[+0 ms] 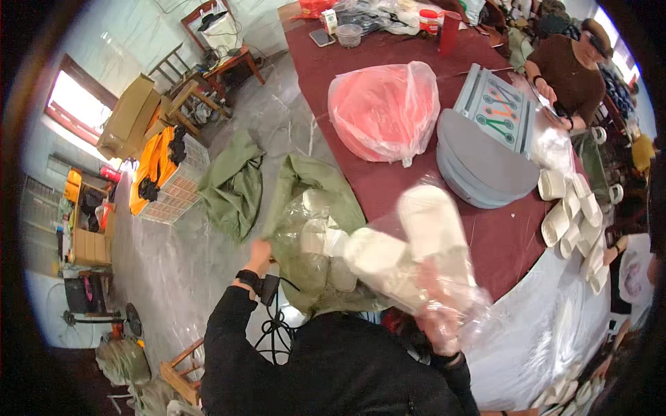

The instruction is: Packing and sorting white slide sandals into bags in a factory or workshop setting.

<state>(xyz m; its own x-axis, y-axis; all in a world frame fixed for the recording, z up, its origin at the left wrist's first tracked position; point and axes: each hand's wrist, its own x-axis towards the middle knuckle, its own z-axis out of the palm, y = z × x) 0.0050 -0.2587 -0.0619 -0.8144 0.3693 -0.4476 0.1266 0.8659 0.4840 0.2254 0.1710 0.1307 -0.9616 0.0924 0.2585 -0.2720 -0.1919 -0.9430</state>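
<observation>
My left hand (259,258) is closed on the edge of an olive-green sack (283,208), holding its mouth open. Inside the sack lie several white slippers (316,239) in clear plastic. Over the sack's right side, my right hand (441,315) grips a pair of cream-white slippers (433,225) in a clear plastic bag. The two slippers splay apart, blurred by motion, and the bag bunches around my fingers. A second olive-green sack (234,184) lies crumpled on the floor just beyond my left hand.
A maroon-covered table (320,87) carries a pink bundle (383,114) in plastic and a grey rounded case (485,156). At right, several white slippers (570,218) lie near a co-worker (570,73). An orange-topped crate (182,179) and wooden stool (184,371) stand at left.
</observation>
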